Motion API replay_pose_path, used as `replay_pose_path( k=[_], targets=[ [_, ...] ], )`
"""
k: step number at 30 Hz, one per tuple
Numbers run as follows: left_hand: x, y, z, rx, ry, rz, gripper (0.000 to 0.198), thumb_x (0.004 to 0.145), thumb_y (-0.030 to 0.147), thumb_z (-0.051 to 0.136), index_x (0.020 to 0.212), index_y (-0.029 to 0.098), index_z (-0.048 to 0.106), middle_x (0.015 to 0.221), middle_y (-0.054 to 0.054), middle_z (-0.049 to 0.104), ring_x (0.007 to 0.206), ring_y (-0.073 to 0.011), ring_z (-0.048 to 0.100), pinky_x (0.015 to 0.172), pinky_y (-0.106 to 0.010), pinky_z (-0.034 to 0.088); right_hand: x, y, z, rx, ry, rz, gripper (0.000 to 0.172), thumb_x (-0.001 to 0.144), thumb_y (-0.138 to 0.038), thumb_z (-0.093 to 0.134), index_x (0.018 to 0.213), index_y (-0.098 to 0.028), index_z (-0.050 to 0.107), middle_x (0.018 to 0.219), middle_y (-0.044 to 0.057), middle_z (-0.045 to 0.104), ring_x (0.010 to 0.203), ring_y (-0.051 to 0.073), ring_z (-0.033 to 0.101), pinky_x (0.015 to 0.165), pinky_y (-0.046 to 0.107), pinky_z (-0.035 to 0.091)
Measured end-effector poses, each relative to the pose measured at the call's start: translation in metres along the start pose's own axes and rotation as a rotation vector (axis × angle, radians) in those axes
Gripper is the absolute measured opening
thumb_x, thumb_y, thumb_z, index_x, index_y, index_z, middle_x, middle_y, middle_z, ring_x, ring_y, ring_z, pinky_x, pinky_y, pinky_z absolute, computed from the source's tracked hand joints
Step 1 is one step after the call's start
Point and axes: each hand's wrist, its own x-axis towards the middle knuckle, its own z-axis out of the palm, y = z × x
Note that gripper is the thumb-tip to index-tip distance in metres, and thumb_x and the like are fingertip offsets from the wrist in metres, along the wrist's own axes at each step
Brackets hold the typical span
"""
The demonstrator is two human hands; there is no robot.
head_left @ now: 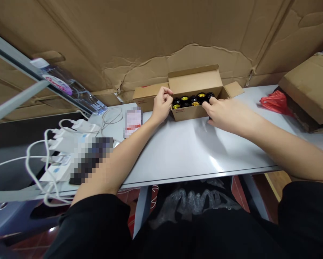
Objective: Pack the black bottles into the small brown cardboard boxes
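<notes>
An uncovered cardboard box (189, 114) stands at the back of the white table, its long lid flap raised behind it. Inside are several black round pieces with yellow, threaded-looking openings, like lamp sockets (193, 100). My left hand (162, 104) is at the box's left end, its fingers curled and thumb close to the forefinger; whatever they pinch is hidden. At the front right corner, my right hand (222, 113) bends its fingers over the box rim, close beside the rightmost socket. Its thumb stays lower, outside the front wall.
On the left lie a power strip (60, 171) with plugs and white cables, a blurred dark device (92, 160) and a phone-like object (133, 122). A water bottle (72, 88) leans behind them. At right sit a red plastic bag (276, 102) and a larger carton (309, 86).
</notes>
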Motion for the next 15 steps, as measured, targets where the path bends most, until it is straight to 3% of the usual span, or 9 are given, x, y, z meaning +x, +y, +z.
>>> replay_pose_path(
  k=[4,9,15],
  targets=[
    [0.000,0.001,0.000,0.000,-0.010,-0.006,0.021,0.105,0.011,0.075,0.109,0.029,0.065,0.067,0.012,0.037,0.057,-0.0125,0.043,0.070,-0.031,0.037,0.008,0.014,0.004,0.027,-0.017,-0.104,0.035,0.106,-0.011,0.072,0.139,-0.016,0.084,0.135,0.025,0.079,0.094,0.038,0.084,0.070,0.046,0.048],
    [0.002,-0.005,-0.001,-0.007,-0.010,0.022,0.022,0.111,0.008,0.075,0.109,0.028,0.066,0.067,0.011,0.036,0.059,-0.0130,0.044,0.073,-0.034,0.039,0.015,0.013,0.008,0.097,-0.056,-0.197,0.036,0.101,-0.013,0.082,0.137,-0.020,0.080,0.150,0.021,0.076,0.085,0.029,0.076,0.068,0.042,0.044],
    [0.003,-0.013,0.001,0.026,0.017,0.051,0.022,0.114,0.014,0.088,0.109,0.027,0.070,0.073,0.009,0.038,0.063,-0.0129,0.047,0.074,-0.035,0.041,0.022,0.011,0.018,0.281,-0.181,-0.349,0.022,0.107,-0.023,0.076,0.129,-0.026,0.078,0.121,0.009,0.082,0.084,0.028,0.074,0.067,0.039,0.043]
  ],
)
